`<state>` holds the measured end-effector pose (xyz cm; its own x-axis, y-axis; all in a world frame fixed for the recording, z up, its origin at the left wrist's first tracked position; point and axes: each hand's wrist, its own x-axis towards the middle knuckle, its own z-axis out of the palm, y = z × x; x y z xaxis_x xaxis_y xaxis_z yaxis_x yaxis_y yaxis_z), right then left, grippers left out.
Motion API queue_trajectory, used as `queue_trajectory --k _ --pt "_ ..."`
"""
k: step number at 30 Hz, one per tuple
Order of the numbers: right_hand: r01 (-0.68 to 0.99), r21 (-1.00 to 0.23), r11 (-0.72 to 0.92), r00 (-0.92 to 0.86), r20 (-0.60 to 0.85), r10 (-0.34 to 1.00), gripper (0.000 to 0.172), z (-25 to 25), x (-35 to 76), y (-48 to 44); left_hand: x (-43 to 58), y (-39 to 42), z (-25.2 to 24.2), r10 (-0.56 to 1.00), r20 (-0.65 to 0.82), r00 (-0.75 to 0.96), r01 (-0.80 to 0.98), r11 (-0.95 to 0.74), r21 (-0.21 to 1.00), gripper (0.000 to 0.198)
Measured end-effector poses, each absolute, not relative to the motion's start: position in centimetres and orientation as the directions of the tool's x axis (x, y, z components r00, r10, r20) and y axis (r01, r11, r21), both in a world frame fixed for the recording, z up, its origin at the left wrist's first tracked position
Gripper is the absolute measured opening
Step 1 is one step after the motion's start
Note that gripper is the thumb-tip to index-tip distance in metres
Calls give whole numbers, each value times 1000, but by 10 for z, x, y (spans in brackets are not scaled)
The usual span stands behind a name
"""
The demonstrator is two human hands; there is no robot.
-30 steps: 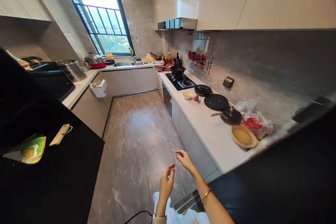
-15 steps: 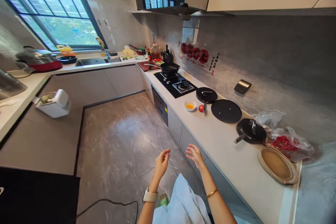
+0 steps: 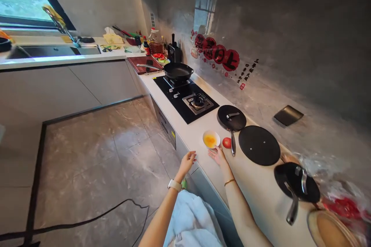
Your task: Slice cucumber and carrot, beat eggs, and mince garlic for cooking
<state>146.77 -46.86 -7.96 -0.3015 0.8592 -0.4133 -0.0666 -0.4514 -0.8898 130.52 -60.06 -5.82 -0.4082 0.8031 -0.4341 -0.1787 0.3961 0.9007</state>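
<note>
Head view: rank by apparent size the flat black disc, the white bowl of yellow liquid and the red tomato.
1. flat black disc
2. white bowl
3. red tomato
All three lie close together, so nearness hardly skews this.

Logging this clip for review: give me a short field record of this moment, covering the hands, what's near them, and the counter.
setting: kitchen, white counter along a grey wall
left hand: open, empty, at the counter's front edge
right hand: open, empty, over the counter, just short of the bowl
bowl: small, white, yellow liquid inside
tomato: red, just right of the bowl
hob: black frying pan on the far burner
</note>
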Motion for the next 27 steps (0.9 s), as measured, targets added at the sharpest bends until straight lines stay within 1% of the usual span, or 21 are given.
queue_trajectory --k 3,5,7,9,12,14,15,17,19,23,27 --pt "-23 -854 -519 -251 -497 830 50 -84 1456 -452 1288 -552 -63 787 -499 -363 -236 440 866 34" --pt "4 -841 -541 -211 -530 822 54 -83 1449 -451 1276 -532 -65 775 -538 -331 -275 466 841 39" --pt "19 -829 -558 -189 -551 813 60 -76 1440 -452 1260 -520 -64 766 -574 -289 -313 491 813 50" --pt "23 -813 -581 -213 -572 792 66 -64 1427 -452 1238 -514 -58 783 -588 -203 -356 501 789 65" --pt "35 -801 -597 -312 -577 755 66 -35 1393 -447 1195 -514 -42 849 -529 -10 -454 467 759 82" --pt "58 -804 -592 -374 -567 734 61 -13 1360 -442 1160 -517 -28 888 -452 88 -540 424 727 86" --pt "69 -806 -588 -402 -562 723 59 -3 1340 -440 1141 -519 -22 903 -415 108 -579 397 713 88" --pt "89 -808 -583 -456 -553 697 59 16 1294 -436 1099 -525 -8 928 -363 84 -630 332 702 89" --pt "112 -811 -574 -501 -545 672 61 31 1241 -435 1052 -534 6 937 -349 -1 -641 267 719 88" --pt "151 -814 -561 -586 -531 612 63 51 1121 -437 947 -555 37 925 -331 -187 -606 156 780 82" --pt "170 -808 -564 -658 -519 545 64 66 994 -440 836 -572 62 898 -315 -306 -560 97 823 81"
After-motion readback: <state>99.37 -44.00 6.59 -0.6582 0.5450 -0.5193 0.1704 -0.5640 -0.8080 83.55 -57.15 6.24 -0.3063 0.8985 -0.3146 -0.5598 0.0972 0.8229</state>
